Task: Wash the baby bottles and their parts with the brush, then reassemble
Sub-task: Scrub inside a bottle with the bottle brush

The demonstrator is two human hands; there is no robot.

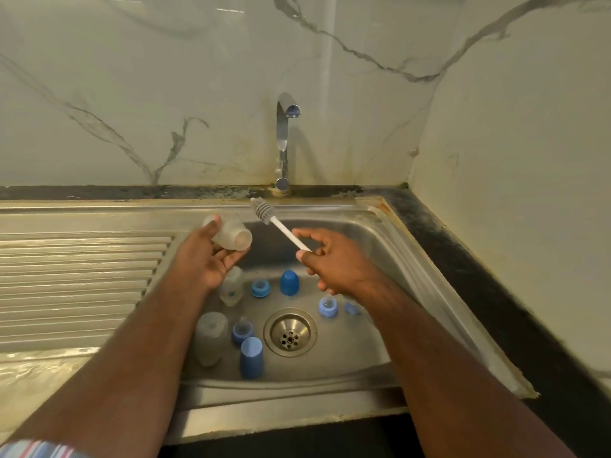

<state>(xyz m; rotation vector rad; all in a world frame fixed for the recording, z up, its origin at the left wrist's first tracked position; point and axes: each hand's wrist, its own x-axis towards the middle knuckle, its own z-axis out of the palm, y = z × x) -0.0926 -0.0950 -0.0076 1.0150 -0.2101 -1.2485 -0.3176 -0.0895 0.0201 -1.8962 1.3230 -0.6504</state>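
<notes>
A: Left hand (211, 256) wrapped round a clear bottle (231, 234), tipped on its side over the sink (380, 246), mouth toward three o'clock. Right hand (325, 262) pinching the white handle of the brush (269, 217), grey head up at eleven o'clock from that hand, just beside the bottle mouth but not yet inside.

B: Best to line the head up with the opening first, then slide straight in and twist against the walls down to the base. Worth gripping lower on the bottle body, away from the rim, for a free path.

A: And the tap (284, 140) at twelve o'clock? No water seen running. Probably wise to wet things before scrubbing.

B: Plenty left in the basin: another clear bottle (231, 287) at six o'clock from the left hand, a frosted bottle (211, 337) at nine o'clock from the drain (290, 332), blue caps (289, 282) and blue collars (260, 288) around it.

A: Any brand or writing?

B: A faint mark on the lying bottle, too blurred to read. Nothing legible elsewhere.
</notes>
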